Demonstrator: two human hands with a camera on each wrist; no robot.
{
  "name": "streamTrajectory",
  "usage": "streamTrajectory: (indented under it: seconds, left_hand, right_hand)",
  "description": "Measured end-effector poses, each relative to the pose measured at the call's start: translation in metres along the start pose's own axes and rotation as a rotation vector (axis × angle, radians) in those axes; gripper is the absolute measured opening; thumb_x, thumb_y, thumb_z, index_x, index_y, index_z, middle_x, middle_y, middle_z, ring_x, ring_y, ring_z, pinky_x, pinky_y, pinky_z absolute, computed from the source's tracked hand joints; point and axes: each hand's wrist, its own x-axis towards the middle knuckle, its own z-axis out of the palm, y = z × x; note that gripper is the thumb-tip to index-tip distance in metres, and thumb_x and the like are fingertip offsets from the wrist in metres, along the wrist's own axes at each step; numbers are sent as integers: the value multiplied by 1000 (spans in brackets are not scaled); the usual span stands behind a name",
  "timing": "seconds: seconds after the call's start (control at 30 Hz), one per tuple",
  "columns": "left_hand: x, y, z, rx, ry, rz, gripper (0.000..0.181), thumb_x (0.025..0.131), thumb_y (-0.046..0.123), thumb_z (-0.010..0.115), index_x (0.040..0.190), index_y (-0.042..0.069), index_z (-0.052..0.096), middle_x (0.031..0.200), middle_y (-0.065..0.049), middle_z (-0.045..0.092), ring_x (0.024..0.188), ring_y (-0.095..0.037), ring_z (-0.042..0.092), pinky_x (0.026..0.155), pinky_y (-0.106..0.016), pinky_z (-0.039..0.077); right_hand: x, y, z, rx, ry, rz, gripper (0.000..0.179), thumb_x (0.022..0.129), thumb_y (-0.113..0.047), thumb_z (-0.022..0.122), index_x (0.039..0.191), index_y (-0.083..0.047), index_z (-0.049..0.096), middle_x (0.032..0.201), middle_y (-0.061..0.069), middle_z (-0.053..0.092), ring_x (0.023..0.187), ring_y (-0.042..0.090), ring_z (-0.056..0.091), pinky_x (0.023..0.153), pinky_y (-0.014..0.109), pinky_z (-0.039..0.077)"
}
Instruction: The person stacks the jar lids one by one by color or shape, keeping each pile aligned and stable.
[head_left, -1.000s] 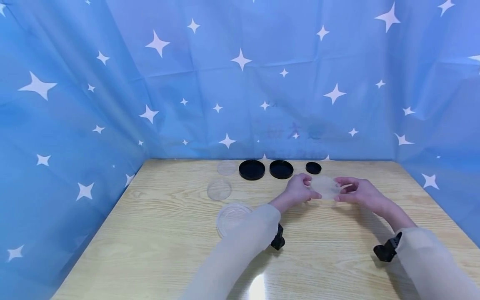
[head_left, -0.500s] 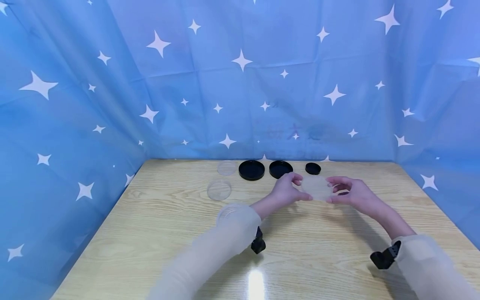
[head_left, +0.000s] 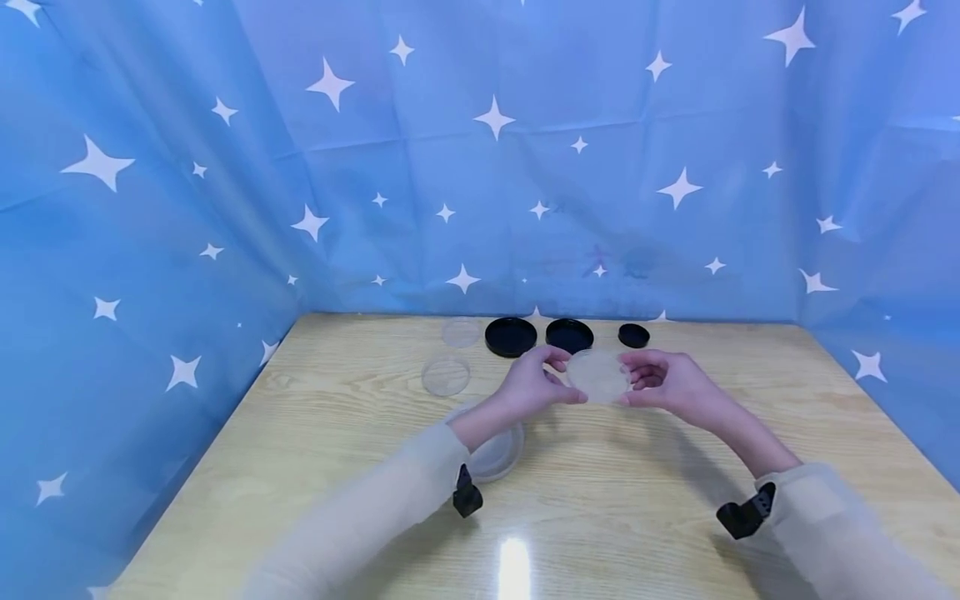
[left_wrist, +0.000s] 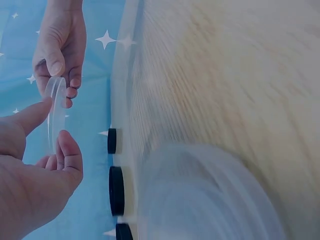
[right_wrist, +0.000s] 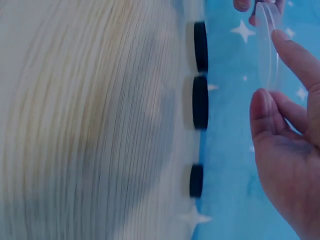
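Note:
A round, shallow, translucent plastic dish (head_left: 597, 377) is held up over the far part of the table between both hands. My left hand (head_left: 531, 383) pinches its left edge, thumb on the near side. On the opposite edge, my right hand (head_left: 675, 385) grips it between thumb and fingers. Both wrist views show the dish (left_wrist: 56, 112) edge-on, raised above the tabletop, with the rim pinched from both ends. Under the left forearm lies a larger clear round dish (head_left: 504, 457), partly hidden by the wrist and sleeve.
Along the back edge stand two larger black round dishes (head_left: 511, 337) (head_left: 570, 336) and a smaller black one (head_left: 633, 336). Two clear discs (head_left: 446, 376) (head_left: 461, 332) lie to their left. A blue star-patterned curtain (head_left: 495, 183) closes off the back and sides of the wooden table (head_left: 300, 450).
Both hands have carried the translucent dish to the left, keeping hold of it. The left forearm has swung left, so the right side of the larger clear dish shows.

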Motion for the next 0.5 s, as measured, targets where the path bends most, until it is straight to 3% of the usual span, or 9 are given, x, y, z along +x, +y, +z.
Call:
streamTrajectory:
  seconds: [0.23,0.5]
  left_hand:
    - [-21,-11,-32,28,-31,50,54,80,10,89,127,5,63,117,-14,63,81,-11,66,68,-24,55]
    - [-46,-23,-61,36,-20,44,53,81,8,88,127,1,63,116,-19,63,80,-13,65,70,-26,55]
  right_hand:
    - [6,-18,23,-14,-27,-38,64,84,-9,86,136,12,56,114,20,64,95,25,61,77,24,55]
    - [16,-32,54,15,-61,-49,59,82,-4,86,132,11,59,111,24,63,92,28,60,74,25,54]
